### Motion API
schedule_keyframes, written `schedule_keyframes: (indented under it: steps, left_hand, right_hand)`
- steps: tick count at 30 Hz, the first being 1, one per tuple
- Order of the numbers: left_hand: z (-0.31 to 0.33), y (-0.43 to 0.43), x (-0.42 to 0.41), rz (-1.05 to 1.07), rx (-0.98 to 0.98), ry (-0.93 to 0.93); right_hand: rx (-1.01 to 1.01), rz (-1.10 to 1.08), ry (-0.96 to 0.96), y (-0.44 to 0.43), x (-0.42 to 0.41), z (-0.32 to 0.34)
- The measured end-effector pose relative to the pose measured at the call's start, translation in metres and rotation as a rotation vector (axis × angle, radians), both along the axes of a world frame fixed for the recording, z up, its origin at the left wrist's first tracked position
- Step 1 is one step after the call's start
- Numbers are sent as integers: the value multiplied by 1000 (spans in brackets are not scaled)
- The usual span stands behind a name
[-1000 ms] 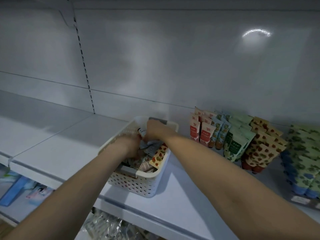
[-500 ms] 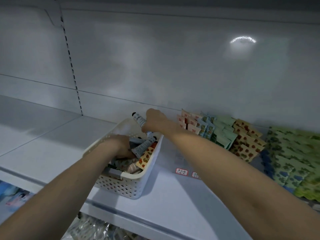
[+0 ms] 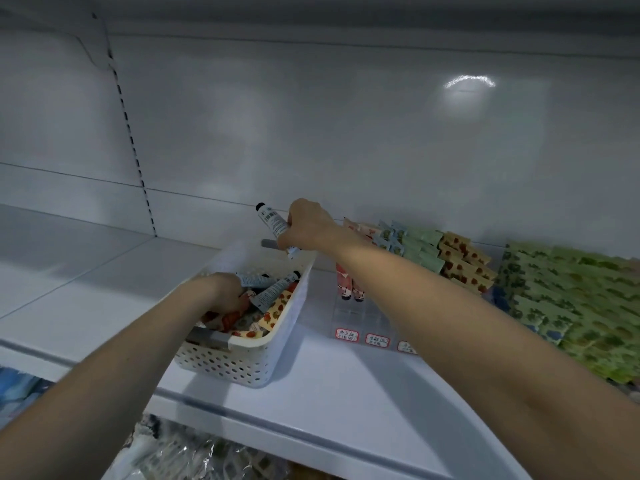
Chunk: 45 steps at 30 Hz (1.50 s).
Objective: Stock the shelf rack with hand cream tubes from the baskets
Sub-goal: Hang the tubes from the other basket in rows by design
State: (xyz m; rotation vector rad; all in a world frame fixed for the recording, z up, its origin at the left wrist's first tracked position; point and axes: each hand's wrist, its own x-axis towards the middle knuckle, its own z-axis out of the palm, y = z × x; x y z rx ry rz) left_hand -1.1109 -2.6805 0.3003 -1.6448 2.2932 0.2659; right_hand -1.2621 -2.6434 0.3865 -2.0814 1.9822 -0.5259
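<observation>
right hand (image 3: 306, 225) clamped round grey tube (image 3: 272, 221), held above basket (image 3: 239, 367) for shelving | left hand (image 3: 221, 294) buried in basket seeking more, grip hidden

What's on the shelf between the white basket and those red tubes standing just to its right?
Nothing. In the head view, the strip of shelf between the basket and the red tubes is bare white surface.

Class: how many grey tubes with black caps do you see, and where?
3. One grey tube is gripped in the right hand above the white basket; two more lie inside the basket, next to the left hand. Others may be hidden under the pile.
</observation>
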Motion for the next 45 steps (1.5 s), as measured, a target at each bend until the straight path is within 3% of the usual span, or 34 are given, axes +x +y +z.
schedule_keyframes:
  steps: [9,14,20,26,30,36,40,45]
  left_hand:
    - [-5,25,-13,38,-24,12]
    - [14,26,0,158,0,176]
    - [60,81,27,277,-24,680]
    - [48,147,24,300,149,1498]
    - [34,179,0,314,194,1830]
    - [23,200,-35,383,68,1970]
    - [15,208,-54,341,186,2031]
    - [-1,214,-67,327,35,1897]
  right_hand:
    - [-25,-1,-49,28,-13,11]
    - [-68,-39,-146,43,-27,10]
    - [-122,-72,-334,86,-33,5]
    - [-112,-14,-772,147,-38,-12]
    - [111,17,-1158,190,-43,-30]
    - [427,56,-1427,233,-55,-53]
    - [573,22,-1446,245,-65,-66]
    - [464,-136,-1585,251,-79,-70]
